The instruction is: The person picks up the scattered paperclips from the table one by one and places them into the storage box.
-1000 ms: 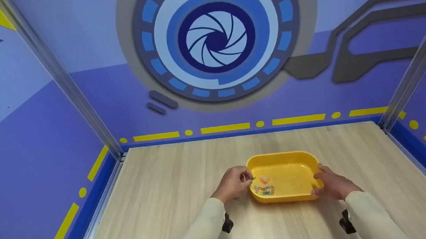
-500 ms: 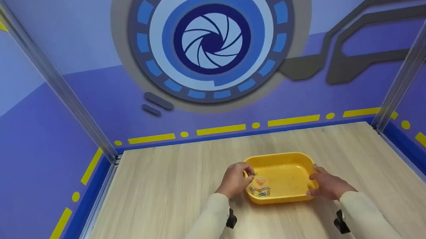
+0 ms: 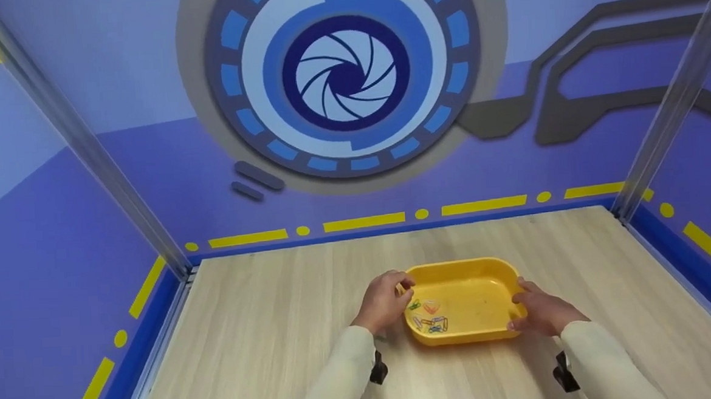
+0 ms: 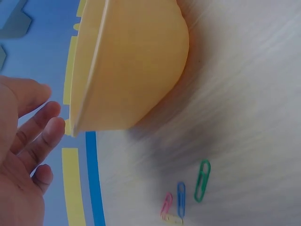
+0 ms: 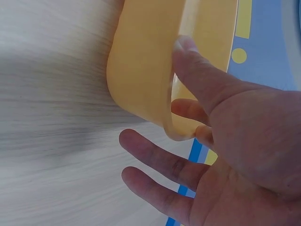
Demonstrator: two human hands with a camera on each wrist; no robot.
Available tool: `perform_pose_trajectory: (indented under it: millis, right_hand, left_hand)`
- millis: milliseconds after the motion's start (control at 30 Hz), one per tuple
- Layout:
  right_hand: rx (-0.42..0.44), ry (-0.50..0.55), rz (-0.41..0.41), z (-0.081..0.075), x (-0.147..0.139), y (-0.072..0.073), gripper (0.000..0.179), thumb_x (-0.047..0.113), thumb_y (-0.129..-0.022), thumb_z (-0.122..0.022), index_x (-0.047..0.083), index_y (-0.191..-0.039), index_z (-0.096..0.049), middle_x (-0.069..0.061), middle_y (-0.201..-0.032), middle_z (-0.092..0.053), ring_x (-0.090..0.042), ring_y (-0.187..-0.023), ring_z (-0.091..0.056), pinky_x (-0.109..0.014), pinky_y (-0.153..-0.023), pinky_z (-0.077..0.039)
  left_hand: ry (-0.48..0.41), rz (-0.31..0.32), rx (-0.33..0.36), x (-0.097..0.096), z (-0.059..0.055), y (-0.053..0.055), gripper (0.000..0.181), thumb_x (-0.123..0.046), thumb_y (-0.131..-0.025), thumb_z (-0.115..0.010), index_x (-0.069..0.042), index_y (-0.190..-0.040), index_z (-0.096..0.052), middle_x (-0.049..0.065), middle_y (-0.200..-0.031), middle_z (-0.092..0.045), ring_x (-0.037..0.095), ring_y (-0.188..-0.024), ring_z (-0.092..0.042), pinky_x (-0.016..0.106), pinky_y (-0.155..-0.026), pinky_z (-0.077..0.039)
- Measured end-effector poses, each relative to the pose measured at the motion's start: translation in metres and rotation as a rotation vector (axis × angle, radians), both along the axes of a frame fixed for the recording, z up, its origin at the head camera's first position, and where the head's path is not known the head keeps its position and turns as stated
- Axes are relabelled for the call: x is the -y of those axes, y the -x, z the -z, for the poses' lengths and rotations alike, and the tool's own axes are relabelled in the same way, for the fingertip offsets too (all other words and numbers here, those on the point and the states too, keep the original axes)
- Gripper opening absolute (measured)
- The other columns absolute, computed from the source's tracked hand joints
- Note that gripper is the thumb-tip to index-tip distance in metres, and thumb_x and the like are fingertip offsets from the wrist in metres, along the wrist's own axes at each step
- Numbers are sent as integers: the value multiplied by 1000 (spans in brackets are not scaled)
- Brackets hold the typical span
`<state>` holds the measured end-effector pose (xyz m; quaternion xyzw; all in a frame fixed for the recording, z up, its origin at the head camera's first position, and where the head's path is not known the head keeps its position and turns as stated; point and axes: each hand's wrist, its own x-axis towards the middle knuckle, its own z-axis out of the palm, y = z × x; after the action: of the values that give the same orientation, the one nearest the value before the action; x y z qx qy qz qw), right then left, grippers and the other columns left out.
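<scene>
A yellow plastic tray (image 3: 472, 337) stands on the wooden table. Paper clips (image 3: 436, 325) of several colours lie in its near left corner, with a green paper clip (image 3: 414, 305) and an orange-pink, roughly heart-shaped outline (image 3: 429, 307) just behind them. My left hand (image 3: 385, 301) is at the tray's left rim, its fingers loosely bent with nothing between them. At the opposite end my right hand (image 3: 547, 311) grips the rim. In the right wrist view its thumb (image 5: 195, 63) lies over the rim, while two fingers (image 5: 155, 153) stretch free outside the wall.
In the left wrist view, green (image 4: 202, 181), blue (image 4: 181, 200), pink (image 4: 166, 205) and pale yellow (image 4: 173, 219) paper clips lie on the table outside the tray. A printed blue wall (image 3: 307, 208) rises behind the table, with metal posts (image 3: 123, 187) at the corners.
My left hand has let go of a small green paper clip, which now lies in the tray, and has drawn back left to the rim. My right hand stays on the tray.
</scene>
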<state>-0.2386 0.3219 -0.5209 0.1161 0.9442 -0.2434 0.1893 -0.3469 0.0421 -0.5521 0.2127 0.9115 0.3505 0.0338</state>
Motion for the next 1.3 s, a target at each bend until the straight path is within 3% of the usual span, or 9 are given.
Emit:
perform_pose_trajectory:
  millis: [233, 433, 700, 933, 1133, 1300]
  right_hand:
    - [-21, -48, -91, 0, -3, 1, 77, 48, -71, -70, 2, -128, -48, -22, -151, -7, -50, -126, -28, -61, -98, -27]
    - [-38, -84, -153, -2, -8, 3, 75, 48, -73, -68, -2, -125, -49, -29, -147, -11, -50, -126, -28, -60, -98, -28]
    - [-6, -39, -91, -2, -7, 3, 78, 49, -72, -68, 0, -128, -46, -25, -149, -6, -51, -128, -23, -63, -99, -23]
    - [2, -1, -38, 1, -5, 2, 81, 51, -70, -69, 3, -131, -45, -20, -152, -4, -50, -130, -19, -64, -99, -21]
    - [12, 39, 9, 3, -3, 2, 86, 53, -66, -70, 6, -133, -44, -16, -153, -1, -50, -131, -16, -65, -99, -20]
    - [-8, 15, -33, 3, -3, 2, 83, 52, -67, -70, 3, -130, -46, -19, -152, -4, -50, -129, -22, -64, -98, -23]
  left_hand:
    - [-23, -15, -24, 16, 2, -3, 14, -24, -85, -63, -32, -97, -62, -14, -91, -57, 6, -77, -50, 16, -67, -43]
    - [-38, 4, -44, 31, 7, -3, 16, -24, -86, -62, -25, -101, -64, -11, -94, -59, 10, -80, -53, 17, -67, -43]
    - [-11, 6, -31, 52, 14, 0, 19, -20, -85, -63, -31, -100, -63, -12, -97, -60, 13, -82, -56, 18, -68, -44]
    - [34, -23, 31, 73, 23, -3, 26, -17, -84, -64, -31, -106, -63, -10, -103, -60, 10, -82, -53, 20, -69, -44]
    - [70, -9, 11, 83, 33, -3, 28, -10, -85, -61, -25, -108, -64, -11, -107, -60, 8, -86, -53, 27, -76, -46]
    - [89, 16, -17, 85, 40, 0, 30, -2, -84, -59, -21, -107, -65, -6, -109, -61, 16, -97, -58, 34, -84, -47]
